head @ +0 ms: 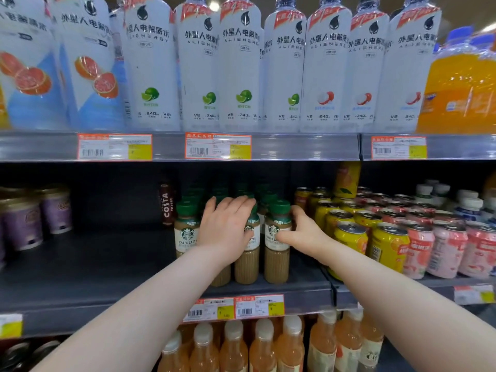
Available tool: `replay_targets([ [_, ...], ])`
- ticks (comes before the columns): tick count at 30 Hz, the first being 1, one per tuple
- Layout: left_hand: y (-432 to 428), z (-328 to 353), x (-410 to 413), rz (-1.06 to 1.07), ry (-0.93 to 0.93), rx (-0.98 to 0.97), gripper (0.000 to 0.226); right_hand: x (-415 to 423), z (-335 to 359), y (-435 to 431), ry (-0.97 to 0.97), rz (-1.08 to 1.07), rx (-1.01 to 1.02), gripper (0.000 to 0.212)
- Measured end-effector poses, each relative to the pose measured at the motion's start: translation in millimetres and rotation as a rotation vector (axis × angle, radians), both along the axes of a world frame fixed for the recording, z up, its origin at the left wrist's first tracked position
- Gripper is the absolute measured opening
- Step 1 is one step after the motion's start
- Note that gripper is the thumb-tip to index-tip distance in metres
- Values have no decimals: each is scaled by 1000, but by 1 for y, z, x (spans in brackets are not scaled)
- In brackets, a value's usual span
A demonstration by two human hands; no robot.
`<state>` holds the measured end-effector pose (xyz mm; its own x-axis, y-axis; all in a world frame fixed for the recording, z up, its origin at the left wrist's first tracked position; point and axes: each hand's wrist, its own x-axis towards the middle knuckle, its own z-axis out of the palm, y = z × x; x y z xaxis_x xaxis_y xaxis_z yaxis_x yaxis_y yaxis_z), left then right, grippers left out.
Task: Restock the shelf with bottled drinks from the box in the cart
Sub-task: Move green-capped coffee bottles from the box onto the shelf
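Several green-capped caffe latte bottles (pixel 277 253) stand in rows on the dark middle shelf (pixel 107 264). My left hand (pixel 225 229) lies over the front of the second-row bottles, fingers spread across their caps and labels. My right hand (pixel 300 232) wraps around the right side of the front right latte bottle, thumb on its label. A leftmost latte bottle (pixel 185 232) stands just left of my left hand. The box and the cart are out of view.
A dark Costa coffee bottle (pixel 167 204) stands behind left. Purple cups (pixel 24 218) sit far left, yellow cans (pixel 349 237) and pink cans (pixel 445 251) right. Tall white electrolyte bottles (pixel 239 65) fill the upper shelf; peach-coloured bottles (pixel 233 347) the lower one.
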<state>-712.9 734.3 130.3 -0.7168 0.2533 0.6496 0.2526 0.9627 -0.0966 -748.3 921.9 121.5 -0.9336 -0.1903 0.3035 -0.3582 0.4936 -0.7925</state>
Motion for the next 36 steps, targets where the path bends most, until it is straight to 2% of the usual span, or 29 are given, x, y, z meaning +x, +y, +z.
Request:
replay_targets([
  [4, 0, -1, -1, -9, 13, 12, 64, 3, -6, -8, 71, -122, 1, 81],
  [9, -1, -2, -1, -15, 13, 12, 65, 3, -8, -8, 39, -57, -26, 68],
  [14, 0, -1, 1, -9, 6, 6, 65, 5, -11, -6, 16, -64, -56, 73],
  [20, 4, 3, 4, 32, -26, -33, 65, 9, -9, -8, 34, -115, 4, 75],
  [25, 7, 8, 9, 121, -52, -97, 77, 26, 1, -5, 122, -223, 168, 81],
  [29, 7, 0, 29, 136, -36, -85, 80, 48, 10, -6, 456, -239, 476, 70],
  [32, 0, -10, 52, 158, -27, -87, 73, 63, 8, -19, 589, -131, 612, 64],
  [36, -24, -34, 86, 257, -114, -107, 76, 81, -11, -55, 583, 68, 634, 61],
])
